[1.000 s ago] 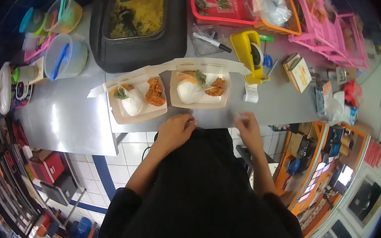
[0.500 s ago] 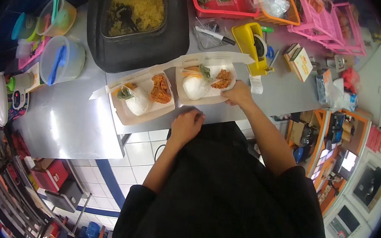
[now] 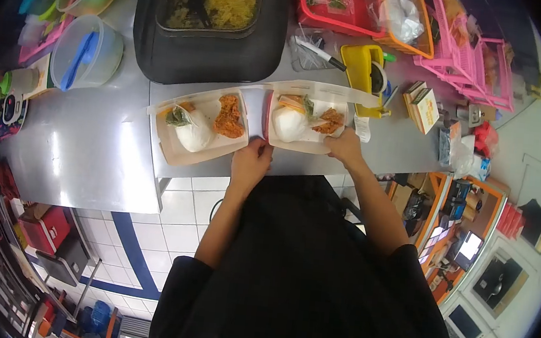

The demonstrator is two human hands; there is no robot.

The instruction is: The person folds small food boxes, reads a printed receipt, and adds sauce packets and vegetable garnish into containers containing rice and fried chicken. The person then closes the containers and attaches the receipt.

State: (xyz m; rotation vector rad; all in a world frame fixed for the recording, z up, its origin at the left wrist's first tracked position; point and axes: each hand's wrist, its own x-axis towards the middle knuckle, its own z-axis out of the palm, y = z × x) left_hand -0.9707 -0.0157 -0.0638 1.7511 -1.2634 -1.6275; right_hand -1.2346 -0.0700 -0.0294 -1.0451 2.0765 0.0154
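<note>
Two open paper boxes with rice, fried chicken and greens stand side by side on the steel table. My right hand pinches the front right corner of the right box, near its chicken. My left hand is between the two boxes at their front edges, fingers curled, by the right corner of the left box. Whether it grips either box is hidden. White rice and chicken lie in the left box.
Behind the boxes is a black container of yellow food. A yellow tape dispenser, a marker, red basket and pink basket stand at the back. A clear tub is at the left.
My right hand has come to the right box's corner, and that box has shifted right, widening the gap between boxes. My left hand has moved up to the gap.
</note>
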